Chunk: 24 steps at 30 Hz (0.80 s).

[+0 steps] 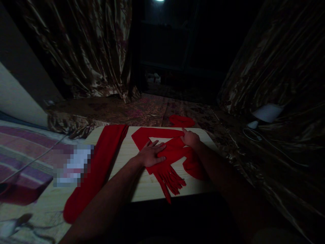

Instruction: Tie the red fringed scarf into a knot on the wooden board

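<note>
A red fringed scarf (172, 150) lies bent into a loop on a pale wooden table, its tassels spread towards the near edge. My left hand (151, 154) rests flat on it with the fingers apart. At the loop's right bend, my right hand (191, 138) has its fingers closed on the cloth. Part of a red cloth piece (194, 164) shows beneath my right forearm; whether it belongs to the same scarf, I cannot tell. Along the table's left side runs a long folded red cloth (105, 159), apart from both hands except where my left forearm crosses in front of it.
The wooden table (142, 189) is narrow. Another red cloth (181, 120) lies beyond its far edge. At left are a striped bedcover (27, 149) and a blurred-out item (74, 166). A small white lamp (267, 113) with a cord stands right. Patterned curtains (101, 51) hang behind.
</note>
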### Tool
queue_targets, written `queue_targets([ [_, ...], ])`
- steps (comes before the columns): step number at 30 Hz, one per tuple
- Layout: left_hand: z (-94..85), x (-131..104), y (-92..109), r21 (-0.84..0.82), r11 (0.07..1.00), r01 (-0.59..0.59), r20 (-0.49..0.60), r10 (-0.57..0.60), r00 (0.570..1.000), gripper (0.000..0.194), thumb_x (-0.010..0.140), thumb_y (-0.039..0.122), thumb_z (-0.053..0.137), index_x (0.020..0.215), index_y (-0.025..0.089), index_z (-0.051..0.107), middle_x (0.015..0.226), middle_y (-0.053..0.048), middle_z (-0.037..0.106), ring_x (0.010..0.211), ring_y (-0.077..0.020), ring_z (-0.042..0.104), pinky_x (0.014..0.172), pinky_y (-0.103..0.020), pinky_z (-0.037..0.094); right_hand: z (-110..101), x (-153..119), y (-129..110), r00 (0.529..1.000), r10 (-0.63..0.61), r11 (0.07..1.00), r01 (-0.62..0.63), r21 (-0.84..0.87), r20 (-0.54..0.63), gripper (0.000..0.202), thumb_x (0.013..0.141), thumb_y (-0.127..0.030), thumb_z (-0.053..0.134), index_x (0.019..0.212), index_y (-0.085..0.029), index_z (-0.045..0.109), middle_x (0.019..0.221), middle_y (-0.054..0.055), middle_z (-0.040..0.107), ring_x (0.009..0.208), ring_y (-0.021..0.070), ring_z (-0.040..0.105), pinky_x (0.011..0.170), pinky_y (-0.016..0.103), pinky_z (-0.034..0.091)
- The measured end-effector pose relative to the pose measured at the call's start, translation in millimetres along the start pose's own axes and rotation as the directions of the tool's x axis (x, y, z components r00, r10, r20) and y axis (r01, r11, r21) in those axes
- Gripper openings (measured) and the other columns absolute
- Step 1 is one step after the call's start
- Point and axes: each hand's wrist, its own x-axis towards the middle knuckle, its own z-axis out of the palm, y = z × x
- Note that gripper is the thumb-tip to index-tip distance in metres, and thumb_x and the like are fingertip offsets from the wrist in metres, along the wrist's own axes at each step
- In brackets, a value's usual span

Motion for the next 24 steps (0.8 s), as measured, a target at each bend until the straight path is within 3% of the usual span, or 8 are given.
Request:
queue_targets([
  [3,1.0,0,-1,0.014,1.000,0.003,0.002,-0.003,1.000,0.077,0.091,0.075,0.036,0.157,0.035,0.033,0.165,-0.001,0.026,0.155,-0.0313,0.013,0.123,-0.060,0.003,-3,-2,0,0.997,-0.068,0.996,0.066,-0.055,-0.030,0.054,0.100,-0.031,0.037,0.153,-0.021,0.041,0.115,0.018,0.069,0.104,0.0288,0.068,0.085,0.037,0.050],
  [6,3.5,0,-1,0.002,1.000,-0.001,-0.031,0.001,1.000,0.081,0.091,0.074,0.038,0.160,0.033,0.025,0.165,-0.003,0.028,0.154,-0.0304,0.015,0.123,-0.059,0.004,-4,-3,4,0.991,-0.059,0.994,0.047,-0.101,-0.119,0.057,0.100,-0.025,0.034,0.157,-0.022,0.033,0.120,0.020,0.066,0.102,0.0277,0.068,0.084,0.037,0.050],
  [9,5.6,0,0,-0.029,1.000,0.003,-0.071,-0.005,0.997,0.088,0.091,0.074,0.040,0.161,0.024,0.023,0.164,-0.008,0.028,0.153,-0.0302,0.020,0.124,-0.056,0.007,0,-2,7,0.997,-0.070,0.992,0.068,-0.108,-0.014,0.058,0.098,-0.023,0.036,0.156,-0.024,0.036,0.119,0.018,0.066,0.101,0.0278,0.069,0.082,0.037,0.051],
  [11,4.4,2,0,-0.069,0.997,0.028,-0.150,-0.038,0.988,0.084,0.092,0.072,0.040,0.158,0.019,0.032,0.162,-0.012,0.034,0.151,-0.0288,0.028,0.124,-0.049,0.017,2,-1,7,0.998,-0.068,0.995,0.069,-0.077,0.012,0.058,0.097,-0.027,0.040,0.155,-0.023,0.038,0.122,0.018,0.066,0.104,0.0277,0.068,0.083,0.036,0.051],
  [16,-10.6,5,-18,-0.112,0.957,0.266,-0.433,-0.288,0.854,0.054,0.099,0.051,0.038,0.131,0.017,0.064,0.131,-0.014,0.065,0.128,-0.0273,0.055,0.109,-0.038,0.042,5,1,3,0.994,-0.093,0.995,0.092,-0.028,-0.055,0.059,0.096,-0.031,0.044,0.154,-0.021,0.039,0.129,0.018,0.062,0.107,0.0263,0.067,0.084,0.033,0.051],
  [19,-15.8,3,-38,-0.018,0.935,0.354,-0.457,-0.322,0.829,0.061,0.093,0.052,0.048,0.143,0.016,0.055,0.147,-0.016,0.052,0.140,-0.0332,0.042,0.116,-0.044,0.034,6,2,1,0.993,-0.120,0.992,0.119,-0.047,-0.014,0.059,0.096,-0.025,0.041,0.155,-0.022,0.037,0.126,0.018,0.064,0.105,0.0264,0.068,0.083,0.034,0.051],
  [22,-9.6,1,-54,0.070,0.914,0.400,-0.377,-0.347,0.859,0.078,0.091,0.062,0.046,0.157,0.021,0.036,0.165,-0.015,0.027,0.152,-0.0390,0.016,0.120,-0.058,0.018,5,5,-1,0.997,-0.069,0.995,0.070,-0.068,0.026,0.059,0.096,-0.020,0.039,0.156,-0.020,0.035,0.117,0.020,0.068,0.102,0.0276,0.070,0.083,0.037,0.051],
  [24,-2.8,0,-60,0.083,0.902,0.423,-0.317,-0.378,0.870,0.077,0.093,0.065,0.039,0.159,0.026,0.031,0.166,-0.013,0.022,0.154,-0.0384,0.012,0.119,-0.061,0.014,4,6,-2,0.999,-0.050,0.997,0.051,-0.065,0.022,0.058,0.096,-0.019,0.039,0.154,-0.017,0.036,0.113,0.020,0.070,0.102,0.0283,0.070,0.083,0.038,0.052],
])
